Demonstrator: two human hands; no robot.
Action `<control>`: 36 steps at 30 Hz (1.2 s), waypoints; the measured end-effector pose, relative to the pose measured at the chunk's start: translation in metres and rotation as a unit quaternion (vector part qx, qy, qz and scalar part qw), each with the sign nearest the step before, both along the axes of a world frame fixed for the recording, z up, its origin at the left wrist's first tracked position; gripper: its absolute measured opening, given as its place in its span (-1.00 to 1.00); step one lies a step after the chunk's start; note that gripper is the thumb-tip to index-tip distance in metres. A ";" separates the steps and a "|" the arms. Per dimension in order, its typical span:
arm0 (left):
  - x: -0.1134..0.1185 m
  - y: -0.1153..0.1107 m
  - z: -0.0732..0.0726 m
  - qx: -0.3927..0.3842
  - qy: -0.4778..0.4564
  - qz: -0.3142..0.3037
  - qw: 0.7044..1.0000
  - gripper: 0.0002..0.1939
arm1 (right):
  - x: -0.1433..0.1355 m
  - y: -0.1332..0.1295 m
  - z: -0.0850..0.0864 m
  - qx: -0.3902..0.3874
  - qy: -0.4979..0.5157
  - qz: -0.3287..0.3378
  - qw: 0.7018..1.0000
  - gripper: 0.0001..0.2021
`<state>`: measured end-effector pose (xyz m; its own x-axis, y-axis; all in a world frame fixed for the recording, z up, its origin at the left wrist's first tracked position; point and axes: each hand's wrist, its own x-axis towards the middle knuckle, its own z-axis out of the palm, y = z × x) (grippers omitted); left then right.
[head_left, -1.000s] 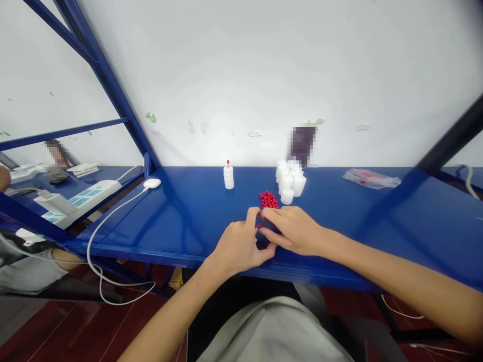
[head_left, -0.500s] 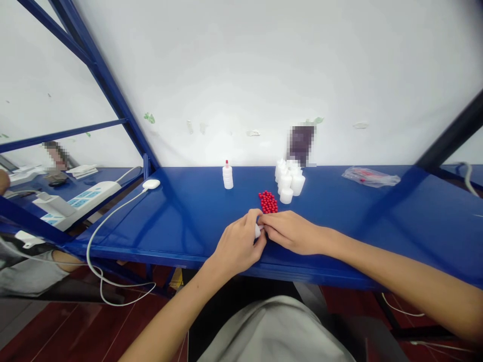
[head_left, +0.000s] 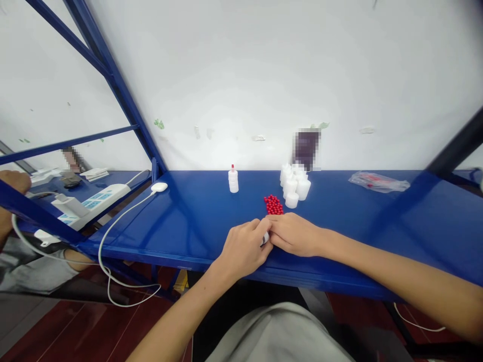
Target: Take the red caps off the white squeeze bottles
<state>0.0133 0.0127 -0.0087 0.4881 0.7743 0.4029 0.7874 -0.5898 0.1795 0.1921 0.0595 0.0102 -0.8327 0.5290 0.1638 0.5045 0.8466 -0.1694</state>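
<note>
My left hand wraps round a small white squeeze bottle, of which only a sliver shows between the fingers. My right hand meets it at the bottle's tip, fingers pinched together; whatever they grip is hidden. Just beyond the hands lies a cluster of small red caps on the blue table. Behind and to the right of the caps stands a group of white bottles. One white bottle with a red tip stands upright by itself, farther left.
A clear plastic bag with something red inside lies at the back right. At the left are a white cable, a power strip and a blue frame post. Another person's arm shows at the far left edge.
The view has shifted slightly, so everything sits a little farther right. My hands have drawn closer together, and the right fingertips now cover the bottle's tip.
</note>
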 end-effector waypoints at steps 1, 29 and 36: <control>0.000 0.000 0.000 -0.006 0.005 -0.012 1.000 -0.91 | 0.000 -0.001 -0.001 -0.007 -0.001 0.007 1.000 -0.81; 0.001 -0.002 0.004 -0.032 0.007 -0.065 0.997 -0.89 | 0.042 0.029 0.017 -0.029 0.097 -0.058 0.993 -0.87; 0.001 -0.003 0.004 -0.040 0.006 -0.063 0.997 -0.88 | 0.040 0.029 0.008 -0.017 0.059 -0.048 0.997 -0.87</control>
<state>0.0146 0.0097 -0.0045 0.5888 0.7353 0.3356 0.7097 -0.6690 0.2206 0.2318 0.0889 0.0183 -0.7538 0.6125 0.2382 0.5576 0.7879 -0.2612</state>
